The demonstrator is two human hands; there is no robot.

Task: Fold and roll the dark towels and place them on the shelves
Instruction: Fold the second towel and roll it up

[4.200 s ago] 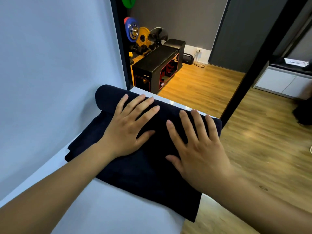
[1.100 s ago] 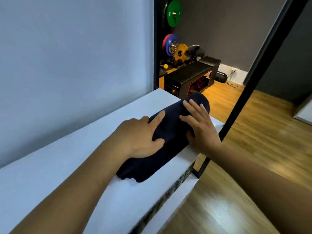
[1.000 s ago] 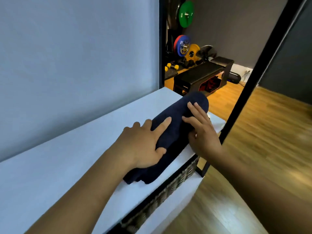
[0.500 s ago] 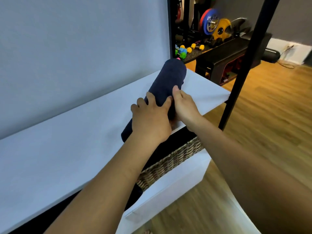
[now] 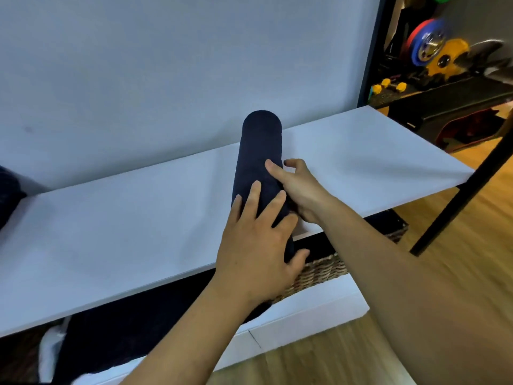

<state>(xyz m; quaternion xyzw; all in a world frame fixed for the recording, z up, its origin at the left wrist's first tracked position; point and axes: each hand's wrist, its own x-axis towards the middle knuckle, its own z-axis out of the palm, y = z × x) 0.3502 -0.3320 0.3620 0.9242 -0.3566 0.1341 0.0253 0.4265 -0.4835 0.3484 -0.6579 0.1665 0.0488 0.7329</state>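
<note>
Rolled dark towel (image 5: 259, 151) lies front-to-back on the white shelf (image 5: 111, 218), its near end overhanging a wicker basket (image 5: 322, 270); the left hand (image 5: 255, 251) clasps that end with fingers spread, and the right hand (image 5: 299, 190) curls against its flank, apparently pinning the flap, which, if freed early, may unwind.

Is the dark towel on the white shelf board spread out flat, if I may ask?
No, the dark navy towel lies as a tight roll on the white shelf board.

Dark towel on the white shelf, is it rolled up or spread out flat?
Rolled up: the dark towel is a tight cylinder lying on the white shelf, rounded far end visible.
</note>
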